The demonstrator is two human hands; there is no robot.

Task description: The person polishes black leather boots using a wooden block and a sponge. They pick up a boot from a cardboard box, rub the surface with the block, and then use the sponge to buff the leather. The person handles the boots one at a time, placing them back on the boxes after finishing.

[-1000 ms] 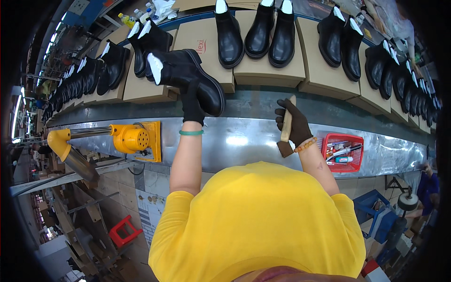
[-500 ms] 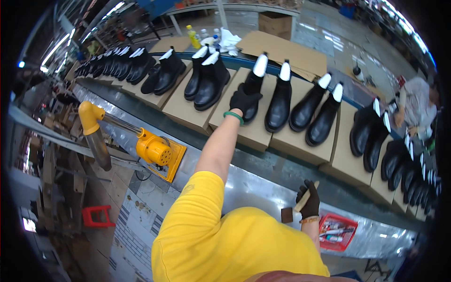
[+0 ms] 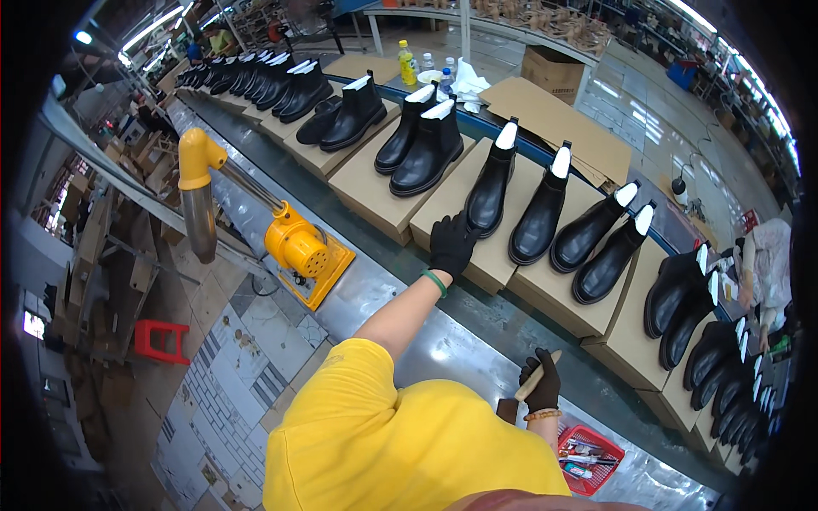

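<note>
Yellow-painted metal marks the motor unit (image 3: 298, 243) at the left of the steel bench (image 3: 362, 298), its square base narrowing the bench there. Next comes the left hand (image 3: 452, 245), black-gloved, its fingers loosely spread and holding nothing; whether a fingertip touches the boot is too close to call. That black Chelsea boot (image 3: 487, 200) stands upright on a cardboard carton (image 3: 445, 215), toe near the carton's front edge. A light, flat touch would probably suit its glossy leather, since a shove could tip the toe over that edge. Bare cardboard gives room left of it; a second boot (image 3: 538, 217) stands close on its right. Below runs the open dark belt (image 3: 503, 308). Farther right, the gloved right hand (image 3: 545, 387) is closed round a wooden-handled tool (image 3: 528, 387), best kept clear of the red basket (image 3: 590, 485) just beside it.
</note>
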